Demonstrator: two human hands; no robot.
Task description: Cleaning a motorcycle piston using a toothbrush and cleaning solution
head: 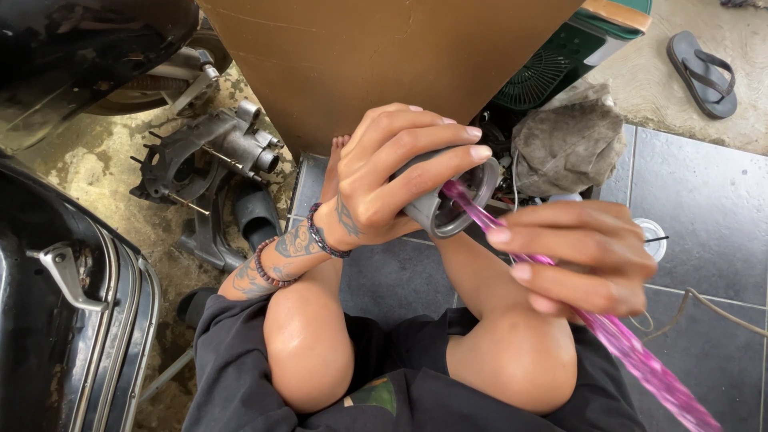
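- The left hand is wrapped around a grey cylindrical part, its fingers curled over the top of it and the thumb underneath, so the part is firmly grasped with its open end turned toward the right hand.
- The right hand pinches a pink glittery stick-like tool, fingers closed on its shaft partway along its length.
- The tool's tip sits inside the open mouth of the grey part, just beyond the left fingertips; its long end runs out past the right hand toward the lower right.
- Beaded bracelets circle the left wrist, just behind the grasping fingers.
- Both hands are held above the person's bare knees, which rise directly below them.
- Beyond the fingers stands a brown cardboard box, and to the right of it, near the right hand, lies a crumpled grey rag.
- Well to the left of the left hand, a metal engine casing rests on the dirty concrete floor.
- A dark flip-flop lies well apart, beyond the right hand.
- Dark tiles lie under the right hand.
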